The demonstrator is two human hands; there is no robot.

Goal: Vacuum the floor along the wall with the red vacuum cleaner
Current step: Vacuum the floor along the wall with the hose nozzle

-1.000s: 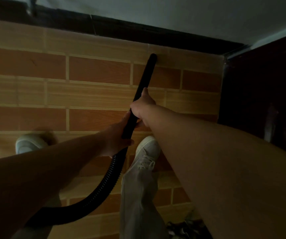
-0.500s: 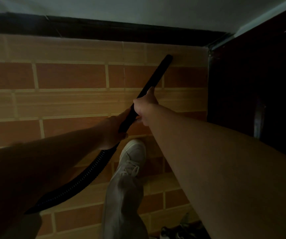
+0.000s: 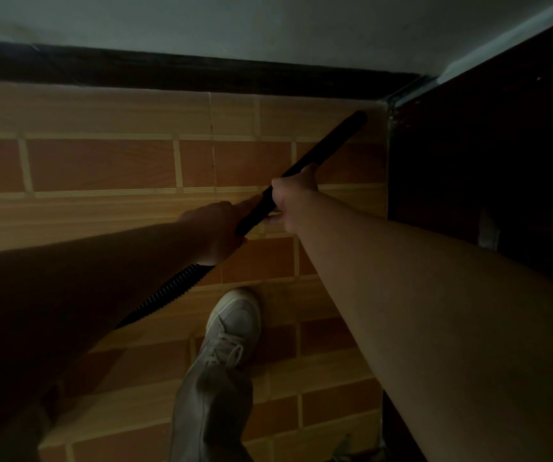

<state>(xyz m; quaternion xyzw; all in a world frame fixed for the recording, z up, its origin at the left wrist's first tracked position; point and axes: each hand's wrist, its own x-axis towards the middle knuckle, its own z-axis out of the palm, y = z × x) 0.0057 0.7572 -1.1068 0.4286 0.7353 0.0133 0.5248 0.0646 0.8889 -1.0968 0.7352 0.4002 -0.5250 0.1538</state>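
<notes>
Head view: two hands hold one black vacuum tube (image 3: 321,146), which runs diagonally up to the right. The right hand (image 3: 293,195) is wrapped round its middle. The left hand (image 3: 215,228) grips its lower end, with the forefinger stretched along the tube. One ribbed black hose (image 3: 168,295) leaves that end and passes under the left forearm.

The tube's tip is over the pale row of floor (image 3: 101,168) tiles just beside the single dark skirting board (image 3: 201,71) at the foot of the wall (image 3: 268,21). It is close to the corner made by one dark panel (image 3: 485,161) on the right. One pale laced shoe (image 3: 235,321) and one grey trouser leg (image 3: 208,411) show below the hands.

Half a second ago the tip pointed at the same tile row but further from the corner; it has since slid right toward the panel. A second ago two shoes showed, now one.
</notes>
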